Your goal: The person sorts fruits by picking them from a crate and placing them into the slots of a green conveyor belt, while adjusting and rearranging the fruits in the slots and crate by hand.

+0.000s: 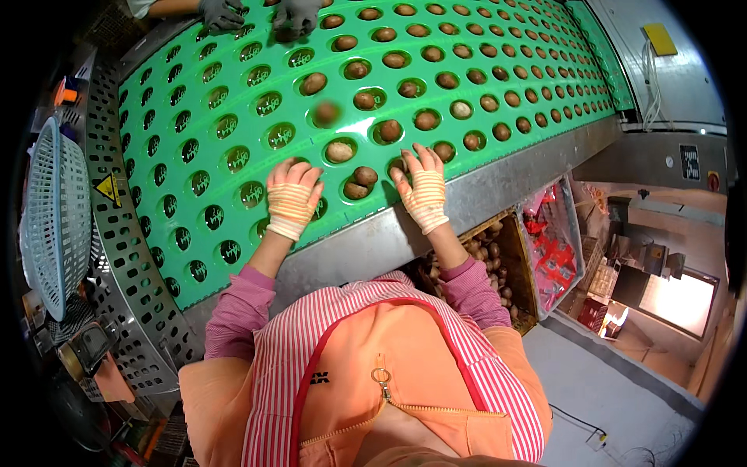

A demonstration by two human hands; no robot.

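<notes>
A green conveyor belt (216,122) with rows of round pockets crosses the view. Small brown eggs or egg-shaped nuts fill pockets on the right; many left pockets hold nothing. My left hand (293,195), in a fingerless striped glove, rests over pockets near the front edge, its fingertips partly hiding one. My right hand (421,184), gloved alike, curls at a front-edge pocket; what its fingers touch is largely hidden. Between my hands, a brown piece (366,176) lies against another (355,190) in one pocket. A blurred brown piece (326,114) is over a pocket beyond.
A co-worker's gray-gloved hands (295,17) are at the belt's far side. A wooden crate (528,274) of brown pieces stands below the metal edge (350,245), beside a container of red packets (551,262). A perforated metal guard (111,175) and a blue plastic basket (55,216) are left.
</notes>
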